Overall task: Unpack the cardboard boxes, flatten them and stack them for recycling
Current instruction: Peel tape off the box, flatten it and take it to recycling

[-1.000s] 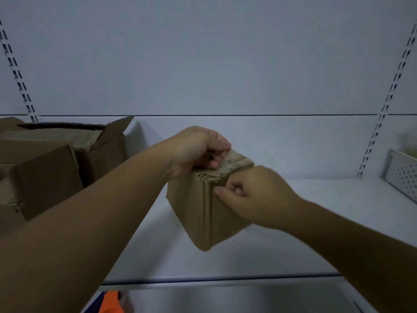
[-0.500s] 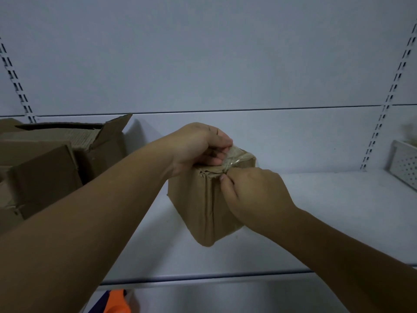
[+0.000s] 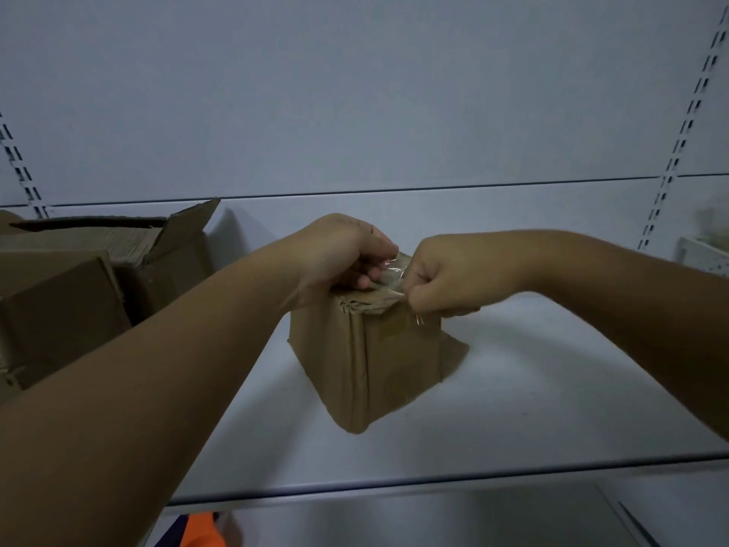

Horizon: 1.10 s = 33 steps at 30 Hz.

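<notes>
Near the middle of our view, a touch toward 6 o'clock, we see a small cardboard box (image 3: pixel 367 361) over a pale shelf (image 3: pixel 532 396), one vertical corner turned toward us; we cannot tell whether its base sits flat on the shelf or is lifted off it. Our left hand (image 3: pixel 339 254) comes in from 8 o'clock and grips the box's top, fingers curled down over the crumpled upper edge. Our right hand (image 3: pixel 449 278) reaches in from 3 o'clock, curled tight, and pinches a strip of clear tape (image 3: pixel 390 270) that stretches, glossy and wrinkled, across the box's top between the two hands. The hands are just beside each other, with the tape between them. At 9 o'clock, well apart from the small box, stand open cardboard boxes (image 3: pixel 79 294) with flaps raised, and the rear one shows stacked cardboard inside. At 3 o'clock, on the frame's edge, we see part of a white perforated basket (image 3: pixel 702 258). A slotted rail (image 3: pixel 686 124) runs up the back wall at 2 o'clock. Below the shelf's front lip, at 7 o'clock, an orange object (image 3: pixel 201 532) shows, too cropped to identify.
</notes>
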Available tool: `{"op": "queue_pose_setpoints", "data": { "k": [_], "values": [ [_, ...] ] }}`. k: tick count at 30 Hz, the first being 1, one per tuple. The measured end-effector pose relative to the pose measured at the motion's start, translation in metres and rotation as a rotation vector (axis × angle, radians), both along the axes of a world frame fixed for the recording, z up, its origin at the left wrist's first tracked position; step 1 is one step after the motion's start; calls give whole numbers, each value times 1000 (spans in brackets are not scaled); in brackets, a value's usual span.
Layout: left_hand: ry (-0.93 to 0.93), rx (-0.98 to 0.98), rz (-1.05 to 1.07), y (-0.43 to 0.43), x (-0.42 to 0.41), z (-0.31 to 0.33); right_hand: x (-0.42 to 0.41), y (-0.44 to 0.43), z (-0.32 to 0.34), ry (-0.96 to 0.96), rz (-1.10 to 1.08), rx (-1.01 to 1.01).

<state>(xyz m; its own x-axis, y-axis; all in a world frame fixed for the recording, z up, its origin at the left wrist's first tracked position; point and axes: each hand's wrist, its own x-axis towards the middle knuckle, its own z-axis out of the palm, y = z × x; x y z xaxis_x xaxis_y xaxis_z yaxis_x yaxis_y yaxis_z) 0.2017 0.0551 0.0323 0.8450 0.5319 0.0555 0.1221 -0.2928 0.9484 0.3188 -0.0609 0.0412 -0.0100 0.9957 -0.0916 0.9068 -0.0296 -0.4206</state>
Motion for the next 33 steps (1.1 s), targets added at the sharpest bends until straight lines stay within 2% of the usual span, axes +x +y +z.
{"op": "queue_pose_setpoints", "data": {
  "k": [3, 6, 8, 10, 12, 13, 16, 19, 20, 22, 24, 25, 27, 31, 33],
  "values": [
    [16, 27, 41, 1, 2, -2, 9, 4, 3, 173, 36, -107],
    [33, 133, 18, 1, 4, -6, 10, 0, 7, 256, 144, -100],
    [42, 197, 5, 0, 4, -7, 16, -8, 26, 433, 182, 82],
    [28, 232, 0, 0, 3, -8, 32, -16, 47, 606, 129, 435],
    [9, 314, -3, -2, 1, -10, 49, -18, 43, 513, 66, 704],
    [4, 361, -3, -3, 1, -11, 55, -13, 30, 406, 43, 743],
    [-21, 370, -23, -8, -2, -9, 62, 7, -25, 186, 41, 588],
    [-64, 347, -22, -12, -5, -8, 61, 21, -59, 195, 152, 538],
    [-80, 416, 10, -14, -7, -10, 61, 24, -65, 251, 157, 540],
    [-99, 751, 116, -19, -11, -17, 64, 27, -70, 286, 151, 565],
    [-139, 1080, 186, -22, -17, -23, 68, 23, -67, 121, 183, 700],
    [-164, 1139, 197, -21, -21, -25, 70, 18, -63, 42, 202, 765],
    [-201, 1072, 215, -17, -28, -28, 69, 5, -57, -24, 203, 807],
    [-240, 747, 319, -1, -35, -32, 56, -10, -58, -53, 161, 805],
    [-274, 699, 422, 3, -39, -36, 48, -9, -59, -86, 148, 842]
  ]
}}
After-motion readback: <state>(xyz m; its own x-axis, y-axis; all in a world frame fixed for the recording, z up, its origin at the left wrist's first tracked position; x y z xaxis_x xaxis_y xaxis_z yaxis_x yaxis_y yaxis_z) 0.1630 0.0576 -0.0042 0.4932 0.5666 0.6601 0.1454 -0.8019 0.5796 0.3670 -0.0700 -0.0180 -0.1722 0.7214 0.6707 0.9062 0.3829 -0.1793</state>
